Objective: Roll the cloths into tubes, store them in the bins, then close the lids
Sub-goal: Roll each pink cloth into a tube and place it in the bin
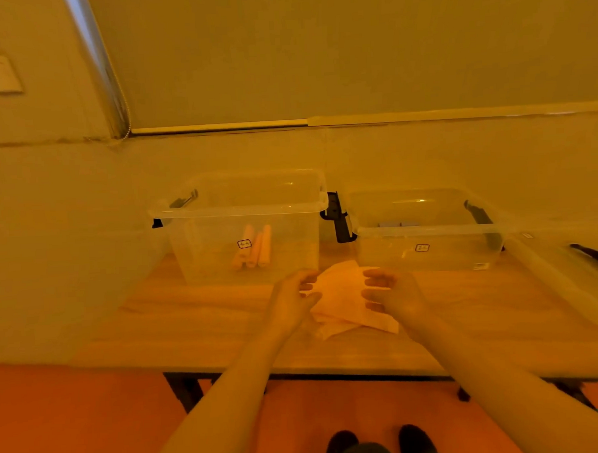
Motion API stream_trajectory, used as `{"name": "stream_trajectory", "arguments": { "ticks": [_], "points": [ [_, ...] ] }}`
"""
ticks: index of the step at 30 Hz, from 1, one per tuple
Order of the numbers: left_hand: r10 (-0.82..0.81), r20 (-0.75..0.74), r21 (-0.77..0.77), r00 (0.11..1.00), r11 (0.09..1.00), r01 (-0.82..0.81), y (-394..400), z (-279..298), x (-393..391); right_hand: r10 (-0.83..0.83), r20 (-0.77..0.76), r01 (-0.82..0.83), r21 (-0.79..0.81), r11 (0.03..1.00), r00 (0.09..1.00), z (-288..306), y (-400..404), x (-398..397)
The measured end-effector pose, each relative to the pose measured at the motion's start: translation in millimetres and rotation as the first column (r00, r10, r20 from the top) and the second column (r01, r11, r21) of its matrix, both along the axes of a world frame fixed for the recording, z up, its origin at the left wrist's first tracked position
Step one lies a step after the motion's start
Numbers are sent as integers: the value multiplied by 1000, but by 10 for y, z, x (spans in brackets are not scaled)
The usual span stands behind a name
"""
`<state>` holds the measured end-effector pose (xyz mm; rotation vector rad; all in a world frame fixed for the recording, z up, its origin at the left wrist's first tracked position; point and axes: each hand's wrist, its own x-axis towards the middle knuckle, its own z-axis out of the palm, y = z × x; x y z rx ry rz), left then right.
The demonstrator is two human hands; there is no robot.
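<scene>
A loose pale cloth (341, 293) lies crumpled on the wooden table (199, 319), in front of the gap between two clear bins. My left hand (292, 300) hovers at the cloth's left edge with curled fingers, holding nothing that I can see. My right hand (391, 292) faces it from the right side, fingers loosely bent just over the cloth. The left bin (243, 228) stands open and holds three rolled cloth tubes (254, 250). The right bin (424, 234) is open too, with something bluish at its back.
A clear lid (574, 276) leans at the table's right end, against the right bin. Black latch handles (336, 218) stick out between the bins. A wall runs close behind them. The table's front edge is near my legs, above an orange floor.
</scene>
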<state>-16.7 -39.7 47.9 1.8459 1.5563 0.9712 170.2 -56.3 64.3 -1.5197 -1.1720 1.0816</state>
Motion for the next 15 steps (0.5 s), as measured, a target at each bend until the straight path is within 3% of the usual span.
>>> {"name": "stream_trajectory", "arguments": {
  "ticks": [5, 13, 15],
  "points": [
    [55, -76, -80, 996, 995, -61, 150, -255, -19, -16, 90, 25, -103, 994, 996, -289, 191, 72],
    [32, -178, -78, 983, 996, -47, 237, -512, -137, 2, -123, -27, -199, 980, 992, -381, 357, 76],
    [33, -187, -76, 982, 996, -48, 249, -534, -142, 38, -111, -59, -193, 979, 993, -401, 366, 69]
  ]
}}
